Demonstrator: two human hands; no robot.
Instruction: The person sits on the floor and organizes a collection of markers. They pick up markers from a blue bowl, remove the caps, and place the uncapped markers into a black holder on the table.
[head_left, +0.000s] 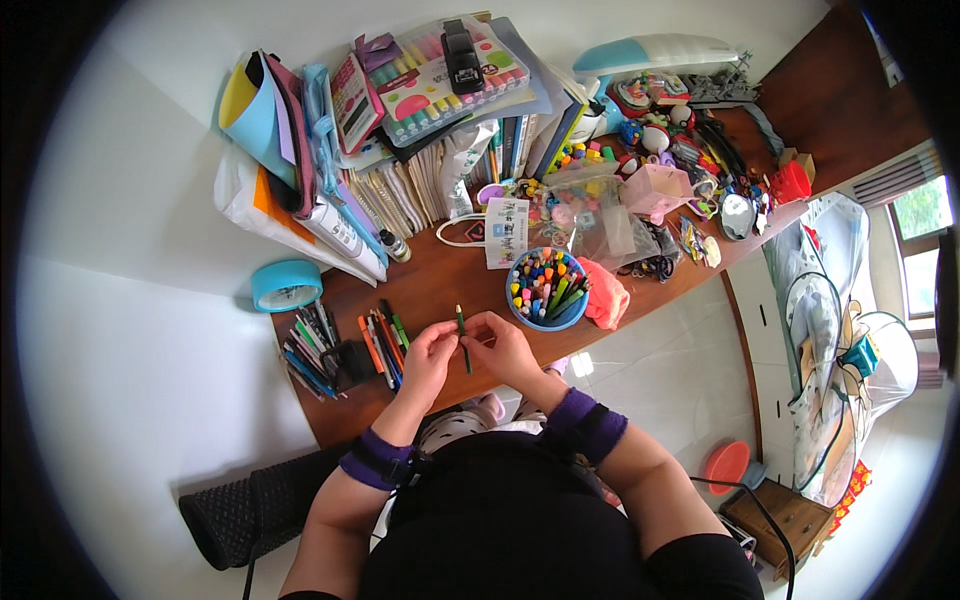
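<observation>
Both your hands meet over the near edge of the wooden desk [440, 275], and between them you hold one green pencil [462, 337] upright. Your left hand [428, 360] pinches the pencil from its left with fingertips pressed together; your right hand [503, 348] closes on it from the right, fingers curled against the shaft. The pencil's tip stands just above your knuckles.

Just left of your left hand lies a loose row of coloured pencils [382, 345], too overlapped to count exactly. Further left sits one small black sharpener-like block [350, 364], then a second spread of pencils [308, 350].

Just beyond your right hand stands one round blue cup [546, 290], packed with markers too many to count. One orange-pink cloth [605, 295] touches its right side.

Far left beyond your left hand sits one teal roll of tape [286, 284]. Farthest off, a row of books and folders [420, 170] stands against the wall, with one marker set box [450, 80] lying on top.
</observation>
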